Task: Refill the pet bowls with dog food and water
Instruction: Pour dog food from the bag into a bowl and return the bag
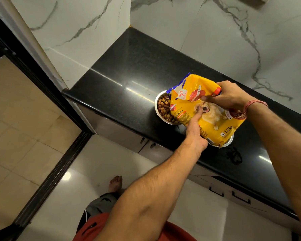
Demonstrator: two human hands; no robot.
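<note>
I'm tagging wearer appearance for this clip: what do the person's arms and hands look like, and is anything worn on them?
Both forearms are bare, with no sleeves in view, and some hair shows on them. The right hand has a bunch of thin pinkish-red threads wound round its wrist. The left hand and its wrist carry nothing: no rings, watch or gloves show on either hand.

Dim warm light, countertop [129, 70] glare, wide-angle distortion
</note>
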